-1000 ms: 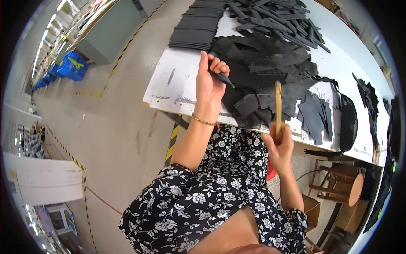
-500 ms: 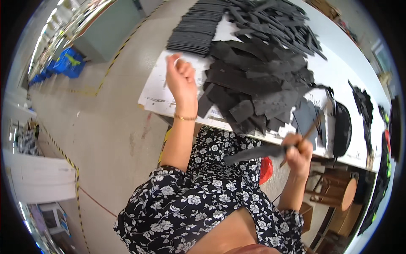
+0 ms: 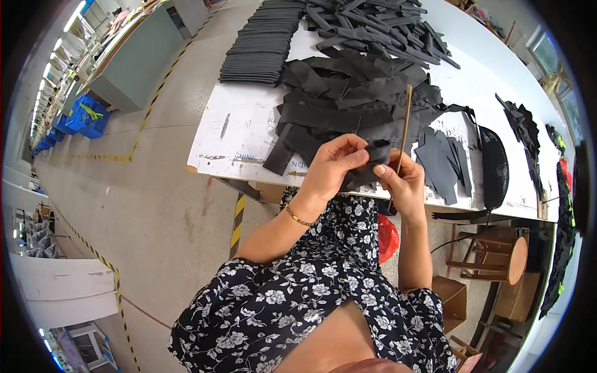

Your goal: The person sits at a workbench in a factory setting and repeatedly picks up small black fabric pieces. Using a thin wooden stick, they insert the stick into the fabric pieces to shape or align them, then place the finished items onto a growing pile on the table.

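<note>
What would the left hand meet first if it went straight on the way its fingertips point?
Past the dark fabric piece it holds, the left hand would probably meet the right hand first, though depth is unclear.

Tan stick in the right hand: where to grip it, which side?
Probably mid-way up the stick, pinched across its slim shaft from the right: that length projects clear beyond the right hand, while the left hand and black fabric piece crowd its left.

white-flowered black garment (image 3: 323,273), loose sleeves (image 3: 231,283), slim gold-coloured bracelet (image 3: 298,217)
</note>
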`<state>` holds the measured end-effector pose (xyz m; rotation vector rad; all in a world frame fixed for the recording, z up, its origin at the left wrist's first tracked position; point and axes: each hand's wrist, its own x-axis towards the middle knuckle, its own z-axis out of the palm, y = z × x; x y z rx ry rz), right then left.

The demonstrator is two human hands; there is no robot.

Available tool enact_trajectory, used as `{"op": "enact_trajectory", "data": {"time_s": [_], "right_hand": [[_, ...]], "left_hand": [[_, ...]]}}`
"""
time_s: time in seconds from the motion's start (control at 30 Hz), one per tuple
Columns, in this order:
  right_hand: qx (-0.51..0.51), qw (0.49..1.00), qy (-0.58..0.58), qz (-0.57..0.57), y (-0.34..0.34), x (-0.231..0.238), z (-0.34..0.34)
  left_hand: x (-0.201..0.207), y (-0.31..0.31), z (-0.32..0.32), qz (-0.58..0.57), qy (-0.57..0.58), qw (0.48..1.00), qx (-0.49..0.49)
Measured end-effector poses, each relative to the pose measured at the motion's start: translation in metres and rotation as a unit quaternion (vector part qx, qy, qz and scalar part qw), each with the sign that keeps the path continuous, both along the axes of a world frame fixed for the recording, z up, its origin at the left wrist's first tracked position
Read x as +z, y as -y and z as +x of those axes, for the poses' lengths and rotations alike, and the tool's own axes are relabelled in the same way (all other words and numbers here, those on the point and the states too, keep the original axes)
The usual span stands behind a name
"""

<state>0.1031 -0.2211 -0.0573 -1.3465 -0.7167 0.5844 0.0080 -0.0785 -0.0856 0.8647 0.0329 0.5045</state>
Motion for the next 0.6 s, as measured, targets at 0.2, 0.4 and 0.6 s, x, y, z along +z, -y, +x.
{"op": "enact_trajectory", "data": {"time_s": [0.2, 0.4, 0.6], "right_hand": [[0.007, 1.0, -0.025, -0.011, -0.001, -0.012, -0.007], [-0.061, 0.998, -0.019, 0.028, -0.011, -0.011, -0.007], [-0.154, 0.981, 0.119, -0.025, -0.026, 0.015, 0.036]], "left_hand": [[0.012, 0.007, 0.0, 0.03, -0.044, 0.997, 0.049], [0.004, 0.009, 0.008, 0.135, -0.095, 0.98, 0.114], [-0.019, 0.037, -0.018, 0.148, -0.149, 0.972, -0.105]]}}
